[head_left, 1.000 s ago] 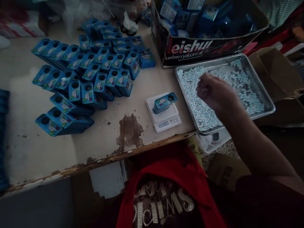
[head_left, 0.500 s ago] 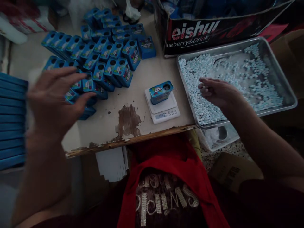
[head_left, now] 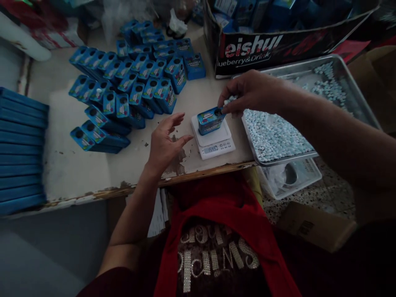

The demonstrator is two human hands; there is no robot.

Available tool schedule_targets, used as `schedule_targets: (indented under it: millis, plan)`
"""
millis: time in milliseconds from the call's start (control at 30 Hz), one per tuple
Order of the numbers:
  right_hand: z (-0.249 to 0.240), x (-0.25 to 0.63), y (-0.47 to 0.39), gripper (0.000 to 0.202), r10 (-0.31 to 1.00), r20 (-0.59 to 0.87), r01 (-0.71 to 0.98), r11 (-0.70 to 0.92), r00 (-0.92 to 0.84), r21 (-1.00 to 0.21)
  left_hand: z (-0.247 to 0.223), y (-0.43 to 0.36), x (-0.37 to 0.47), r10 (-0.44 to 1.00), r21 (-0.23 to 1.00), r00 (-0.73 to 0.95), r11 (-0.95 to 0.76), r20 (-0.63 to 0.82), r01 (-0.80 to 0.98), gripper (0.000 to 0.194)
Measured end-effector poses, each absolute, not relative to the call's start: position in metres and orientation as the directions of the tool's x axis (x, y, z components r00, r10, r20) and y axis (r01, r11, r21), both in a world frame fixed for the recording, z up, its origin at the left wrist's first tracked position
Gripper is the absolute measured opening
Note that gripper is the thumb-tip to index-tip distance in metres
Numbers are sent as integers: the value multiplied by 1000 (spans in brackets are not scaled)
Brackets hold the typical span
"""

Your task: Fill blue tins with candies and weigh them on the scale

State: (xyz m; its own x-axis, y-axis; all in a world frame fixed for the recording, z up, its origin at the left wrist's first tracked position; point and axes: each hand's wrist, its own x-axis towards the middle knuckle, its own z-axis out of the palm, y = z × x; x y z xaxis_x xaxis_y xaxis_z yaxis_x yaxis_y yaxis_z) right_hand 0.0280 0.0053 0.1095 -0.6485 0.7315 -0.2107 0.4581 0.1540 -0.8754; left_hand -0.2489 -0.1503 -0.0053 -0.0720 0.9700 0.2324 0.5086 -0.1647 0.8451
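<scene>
Box on scale: likely filling step. Right hand over scale's right edge, pinching pellets; left hand spread, empty, left of scale. Next: needs aim into hole.

Tray is metal; scale, smooth plastic; apron, matt cloth.

The box is blue, the pellets apparently pale blue-white.
</scene>
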Motion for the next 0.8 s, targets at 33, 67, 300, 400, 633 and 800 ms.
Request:
schedule_targets:
  millis: [33,67,300,400,633,800]
  plan:
    - [108,28,5,14,735,-216,441,125,-643,-889,-6,-149,-249,972,860,-74,-160,223,485,72]
    - [107,28,5,15,743,-225,423,86,-631,-902,-6,-148,-249,974,869,-73,-155,213,469,73]
    - [115,38,-4,20,819,-309,268,-197,-483,-943,-4,-152,-253,985,892,-56,-120,160,435,78]
    - [110,47,-5,19,831,-349,247,-263,-433,-933,-3,-156,-256,988,895,-57,-106,144,434,78]
    - [87,55,-3,18,794,-352,201,-290,-495,-936,-2,-155,-257,987,886,-39,-120,154,447,76]
    - [86,53,-4,29,765,-323,219,-240,-557,-946,-4,-147,-248,989,899,-23,-124,147,420,81]
